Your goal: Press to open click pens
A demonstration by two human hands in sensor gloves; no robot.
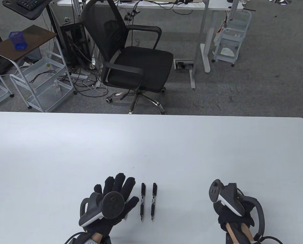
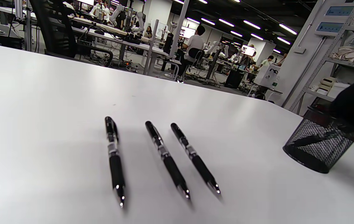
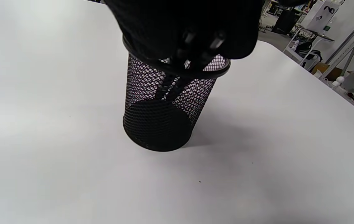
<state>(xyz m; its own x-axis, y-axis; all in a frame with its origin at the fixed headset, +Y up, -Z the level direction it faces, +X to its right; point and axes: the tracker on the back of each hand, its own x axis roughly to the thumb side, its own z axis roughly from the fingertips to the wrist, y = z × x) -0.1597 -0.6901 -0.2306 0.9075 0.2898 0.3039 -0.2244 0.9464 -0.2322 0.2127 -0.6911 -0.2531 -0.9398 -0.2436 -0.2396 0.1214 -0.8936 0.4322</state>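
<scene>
Three black click pens lie side by side on the white table [image 1: 65, 152], tips toward me. Two show in the table view [image 1: 142, 202] [image 1: 153, 200]; all three show in the left wrist view [image 2: 114, 158] [image 2: 166, 157] [image 2: 194, 157]. My left hand [image 1: 117, 189] hovers flat with fingers spread just left of them, covering the third pen from above. My right hand [image 1: 230, 203] sits over a black mesh pen cup [image 3: 161, 109]. Its fingers [image 3: 189, 28] bunch at the cup's mouth around the tops of the pens [image 3: 169, 84] standing inside.
The mesh cup also shows at the right of the left wrist view [image 2: 318, 144], apart from the row of pens. A black office chair [image 1: 133, 58] stands beyond the table's far edge. Carts and desks are farther back.
</scene>
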